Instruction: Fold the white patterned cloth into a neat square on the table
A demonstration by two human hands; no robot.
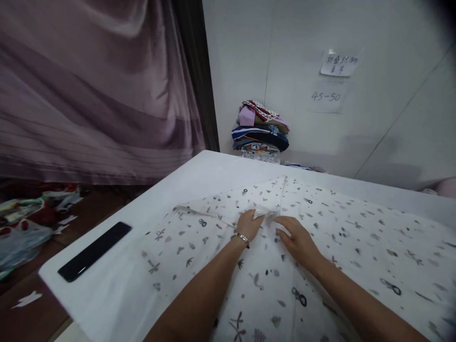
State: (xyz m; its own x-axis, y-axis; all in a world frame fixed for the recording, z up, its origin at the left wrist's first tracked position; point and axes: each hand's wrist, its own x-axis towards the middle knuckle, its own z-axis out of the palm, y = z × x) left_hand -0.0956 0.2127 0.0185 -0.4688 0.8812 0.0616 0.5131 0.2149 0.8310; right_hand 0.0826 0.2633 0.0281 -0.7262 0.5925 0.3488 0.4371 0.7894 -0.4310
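Note:
A thin white tablecloth (256, 280) printed with small grey animals, leaves and shapes lies spread over the table, wrinkled near the middle. One corner points to the far side, and a folded edge runs across its left part. My left hand (248, 225), with a silver bracelet at the wrist, is closed on a gathered bit of the cloth. Just right of it, my right hand (295, 238) is held low over the cloth with thumb and forefinger apart. Its fingertips are near the bunched part; whether they touch it I cannot tell.
A black phone-like slab (95, 251) lies on the white table (213, 166) at left. Folded fabrics (261, 130) are stacked at the far edge by the wall. A mauve curtain (99, 95) hangs at left, above plastic bags (24, 237) on the floor. Paper signs (338, 64) are on the wall.

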